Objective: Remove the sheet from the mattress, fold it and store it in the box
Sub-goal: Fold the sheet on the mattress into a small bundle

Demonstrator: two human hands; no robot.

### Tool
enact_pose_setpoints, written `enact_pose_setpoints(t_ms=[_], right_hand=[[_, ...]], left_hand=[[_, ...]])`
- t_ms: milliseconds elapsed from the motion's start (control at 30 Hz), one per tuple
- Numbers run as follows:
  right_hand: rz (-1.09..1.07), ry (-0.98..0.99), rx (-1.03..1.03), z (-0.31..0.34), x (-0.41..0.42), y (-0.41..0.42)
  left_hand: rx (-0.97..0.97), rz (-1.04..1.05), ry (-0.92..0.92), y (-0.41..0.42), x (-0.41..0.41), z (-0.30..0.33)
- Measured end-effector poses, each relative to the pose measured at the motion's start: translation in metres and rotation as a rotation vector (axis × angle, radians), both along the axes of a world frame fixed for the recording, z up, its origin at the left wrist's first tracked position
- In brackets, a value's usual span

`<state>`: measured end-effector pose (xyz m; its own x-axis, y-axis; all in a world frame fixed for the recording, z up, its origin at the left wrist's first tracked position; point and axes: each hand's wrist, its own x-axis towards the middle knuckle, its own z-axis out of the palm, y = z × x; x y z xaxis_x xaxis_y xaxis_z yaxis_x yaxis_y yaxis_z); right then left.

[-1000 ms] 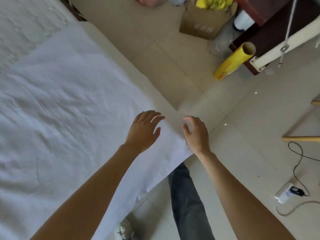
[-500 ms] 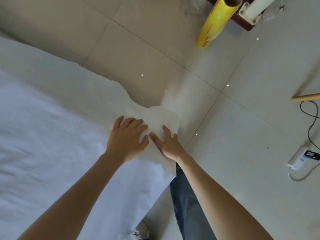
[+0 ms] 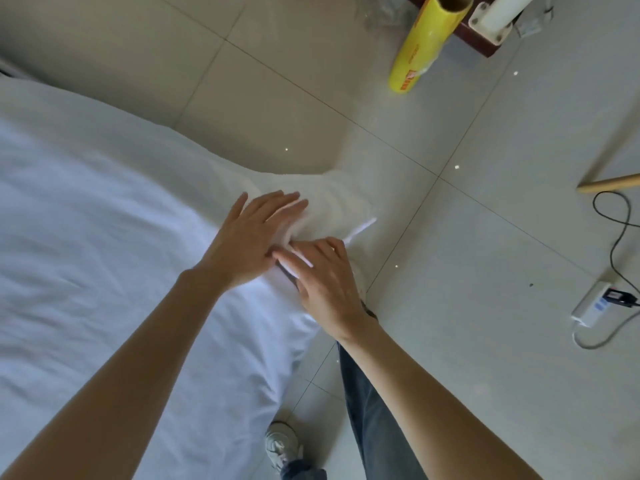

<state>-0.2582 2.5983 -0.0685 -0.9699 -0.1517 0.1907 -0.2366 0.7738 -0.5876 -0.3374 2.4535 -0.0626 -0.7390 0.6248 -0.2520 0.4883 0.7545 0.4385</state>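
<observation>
From the head camera, your left hand (image 3: 252, 237) lies flat, fingers straight, pressing the white sheet (image 3: 104, 254) at the mattress corner. Your right hand (image 3: 325, 275) pinches the sheet's edge just beside it, above the tiled floor (image 3: 467, 237).

The sheet (image 3: 104, 237) under my hands is plain white, no pattern. Beyond its corner, the floor tiles (image 3: 485, 237) are pale beige-grey. Past that corner stands a bright yellow roll (image 3: 420, 46) with red print. My jeans (image 3: 374, 410) are blue-grey.
</observation>
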Motion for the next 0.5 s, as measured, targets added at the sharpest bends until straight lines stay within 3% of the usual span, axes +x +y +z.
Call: enact_pose_setpoints(t_ms=[100, 267, 400, 500], right_hand=[[0.082, 0.072, 0.035, 0.019, -0.002, 0.012], [0.014, 0.022, -0.014, 0.029, -0.027, 0.035], [-0.011, -0.247, -0.109, 0.002, -0.065, 0.023], [-0.042, -0.731, -0.048, -0.027, -0.098, 0.019]], left_hand=[[-0.036, -0.123, 0.176, -0.011, -0.007, 0.009], [-0.023, -0.061, 0.261, -0.007, 0.007, 0.02], [-0.112, -0.039, 0.192, 0.0, 0.013, 0.012], [-0.088, 0.02, 0.212, -0.006, 0.022, 0.009]])
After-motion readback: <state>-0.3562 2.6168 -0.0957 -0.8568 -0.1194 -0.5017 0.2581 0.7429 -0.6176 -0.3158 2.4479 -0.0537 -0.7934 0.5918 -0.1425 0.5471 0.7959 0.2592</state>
